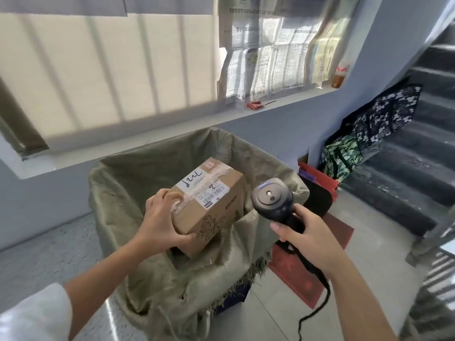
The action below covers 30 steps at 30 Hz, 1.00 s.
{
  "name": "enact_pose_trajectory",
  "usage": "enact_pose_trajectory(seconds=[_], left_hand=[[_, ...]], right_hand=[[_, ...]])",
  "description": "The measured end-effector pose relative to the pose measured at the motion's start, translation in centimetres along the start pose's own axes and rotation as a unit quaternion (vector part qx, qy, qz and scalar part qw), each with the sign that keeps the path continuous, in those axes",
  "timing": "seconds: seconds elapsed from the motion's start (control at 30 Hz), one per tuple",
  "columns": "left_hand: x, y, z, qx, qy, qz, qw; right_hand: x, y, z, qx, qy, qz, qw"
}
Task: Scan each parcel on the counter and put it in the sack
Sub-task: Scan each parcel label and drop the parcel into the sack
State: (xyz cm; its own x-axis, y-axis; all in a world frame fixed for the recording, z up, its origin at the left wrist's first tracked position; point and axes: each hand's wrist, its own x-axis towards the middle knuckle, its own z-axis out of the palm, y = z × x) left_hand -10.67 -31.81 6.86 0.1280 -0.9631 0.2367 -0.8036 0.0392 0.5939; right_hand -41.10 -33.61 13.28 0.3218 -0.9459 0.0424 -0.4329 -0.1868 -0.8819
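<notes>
Head view. The left hand (pixel 162 217) gripped a taped cardboard parcel (pixel 209 205) by its near end, fingers curled over the top and thumb wrapped under the front face. The parcel was held tilted in the air above the open mouth of a woven sack (pixel 138 178), its barcode label (pixel 214 193) turned upward. The right hand (pixel 311 238) was closed around the handle of a corded handheld scanner (pixel 272 200), whose head hung just beside the parcel's right edge and above the sack's right rim.

Step in hand, as judged: the scan-to-drop transition for this parcel. Whether the label had been read cannot be told, since no scan beam was visible. If unread, the next move calls for angling the scanner head onto the label. If read, the left hand needs only to lower the parcel and let go inside the sack.

Room and edges: the sack mouth was wide and slack, with ample opening below the parcel. Its folded front rim sagged close beneath the near corner and could snag a shallow drop. The scanner cable (pixel 320 289) trailed down on the right, apart from the sack, above a red mat (pixel 295 276). The window ledge (pixel 157 141) lay beyond the far rim.
</notes>
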Motion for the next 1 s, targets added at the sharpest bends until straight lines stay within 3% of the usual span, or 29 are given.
enact_pose_trajectory(seconds=[0.2,0.37,0.53,0.7,0.87,1.0], left_hand=[[3.1,-2.7,4.2,0.051,-0.049,-0.146,0.987],[5.9,-2.6,7.4,0.028,-0.181,-0.234,0.955],[6.7,-4.9,10.2,-0.040,-0.285,-0.291,0.912],[8.4,-7.7,11.8,-0.161,-0.311,-0.341,0.872],[9.5,-10.4,14.5,-0.245,-0.365,-0.390,0.809],[9.9,-12.3,16.0,-0.309,-0.355,-0.432,0.769]], right_hand=[[4.6,3.1,-0.9,0.018,-0.085,-0.004,0.996],[8.5,5.7,-1.3,0.011,-0.135,-0.004,0.991],[11.2,7.3,0.0,0.014,-0.146,0.019,0.989],[14.1,8.0,1.4,0.021,-0.152,0.045,0.987],[17.3,8.4,2.8,0.017,-0.150,0.056,0.987],[19.0,8.1,3.8,0.005,-0.155,0.046,0.987]])
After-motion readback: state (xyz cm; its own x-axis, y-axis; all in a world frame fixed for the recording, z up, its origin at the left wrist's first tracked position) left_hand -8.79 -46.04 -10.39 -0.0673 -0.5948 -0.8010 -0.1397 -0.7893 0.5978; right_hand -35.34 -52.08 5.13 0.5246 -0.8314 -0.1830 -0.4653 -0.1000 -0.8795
